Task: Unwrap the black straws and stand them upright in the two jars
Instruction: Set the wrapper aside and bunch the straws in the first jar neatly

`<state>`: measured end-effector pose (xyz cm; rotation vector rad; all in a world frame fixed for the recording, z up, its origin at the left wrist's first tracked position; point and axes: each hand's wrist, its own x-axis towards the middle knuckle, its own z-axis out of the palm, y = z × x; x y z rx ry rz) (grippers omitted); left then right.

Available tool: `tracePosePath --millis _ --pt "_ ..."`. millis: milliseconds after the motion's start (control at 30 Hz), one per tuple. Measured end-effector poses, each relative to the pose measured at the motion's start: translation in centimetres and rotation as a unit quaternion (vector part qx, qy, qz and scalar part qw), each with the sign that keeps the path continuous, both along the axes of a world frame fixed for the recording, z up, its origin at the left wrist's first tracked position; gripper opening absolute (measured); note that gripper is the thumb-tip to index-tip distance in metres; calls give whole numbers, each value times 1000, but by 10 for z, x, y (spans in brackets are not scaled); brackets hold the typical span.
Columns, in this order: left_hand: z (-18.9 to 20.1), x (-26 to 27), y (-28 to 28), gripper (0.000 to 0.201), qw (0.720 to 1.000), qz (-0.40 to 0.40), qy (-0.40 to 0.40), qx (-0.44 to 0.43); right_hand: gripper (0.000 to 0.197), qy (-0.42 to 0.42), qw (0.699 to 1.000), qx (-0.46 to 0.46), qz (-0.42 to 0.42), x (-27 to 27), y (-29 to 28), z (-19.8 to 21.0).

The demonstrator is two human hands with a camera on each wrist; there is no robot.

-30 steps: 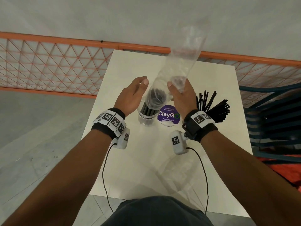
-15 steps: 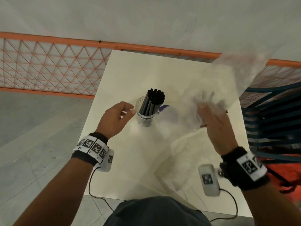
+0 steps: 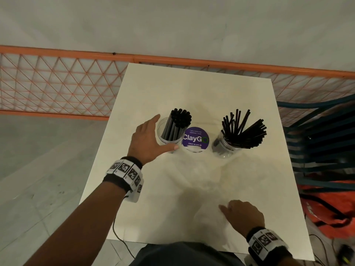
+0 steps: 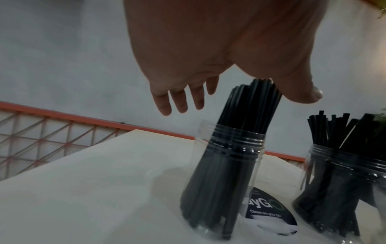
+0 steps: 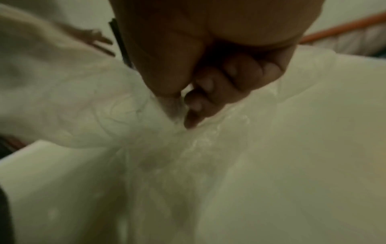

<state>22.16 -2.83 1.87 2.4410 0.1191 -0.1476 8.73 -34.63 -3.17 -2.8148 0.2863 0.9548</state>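
Two clear jars stand on the white table. The left jar holds a tight bundle of black straws, standing upright. In the right jar more black straws fan out to the right. My left hand is open, spread beside and over the left jar, thumb near the straw tops. Near the table's front, my right hand pinches the crumpled clear plastic wrapper, which lies on the table.
A round purple ClayGo sticker lies between the jars. An orange mesh railing runs behind the table. A dark teal slatted chair stands close at the right, with something orange on the floor below it.
My right hand pulled the clear wrapper up off the left jar's straws, swung it right, then brought it down onto the near table. My left hand drew back, then returned beside the left jar.
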Motion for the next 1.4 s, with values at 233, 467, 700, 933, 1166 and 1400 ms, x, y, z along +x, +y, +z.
tracePosePath --millis 233,467,700,933,1166,1400 --pt "-6 36 -27 126 1000 -12 -8 -2 48 -33 997 20 -69 3 0 16" --pt "-18 47 -35 119 999 8 -22 -25 35 -161 980 80 82 8 5 47" --pt "-24 57 -49 87 995 49 -74 -41 22 -304 910 196 201 66 33 86" --pt "-18 56 -54 67 992 46 -113 16 70 -303 885 304 183 158 120 110" --pt "-23 59 -50 68 997 20 -72 -6 80 -220 917 310 119 192 144 70" --pt "-24 65 -38 64 994 -14 -102 -29 79 -266 920 242 156 200 144 64"
